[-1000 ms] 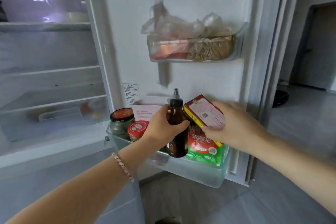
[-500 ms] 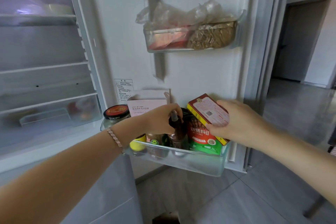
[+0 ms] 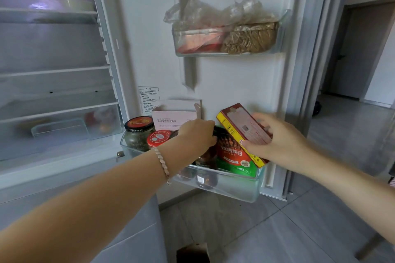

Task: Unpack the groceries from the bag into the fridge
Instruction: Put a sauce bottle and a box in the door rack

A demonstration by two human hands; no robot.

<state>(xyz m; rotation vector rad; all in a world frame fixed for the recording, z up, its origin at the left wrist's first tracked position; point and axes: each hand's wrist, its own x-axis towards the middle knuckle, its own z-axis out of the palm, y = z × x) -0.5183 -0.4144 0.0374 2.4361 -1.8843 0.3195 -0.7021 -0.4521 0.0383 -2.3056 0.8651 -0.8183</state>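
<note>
The fridge door stands open with a clear lower door bin (image 3: 235, 188). My left hand (image 3: 196, 136) is curled over the top of a dark brown bottle (image 3: 206, 159) that stands in the bin; its cap is hidden under my fingers. My right hand (image 3: 275, 139) holds a red and yellow box (image 3: 241, 128) tilted above a red and green seasoning packet (image 3: 232, 153) at the bin's right end. A jar with a black lid (image 3: 139, 132), a red-lidded jar (image 3: 158, 137) and a pink carton (image 3: 175, 116) fill the bin's left part.
An upper door bin (image 3: 226, 47) holds plastic-wrapped food. The fridge interior on the left has glass shelves (image 3: 53, 70) and a crisper drawer (image 3: 59, 128). Grey tiled floor lies below, with a dark bag's edge (image 3: 192, 252) at the bottom and a doorway at right.
The brown bottle has gone down from above the bin into it, with my left hand still on its top. My right hand has kept the box tilted at the bin's right end.
</note>
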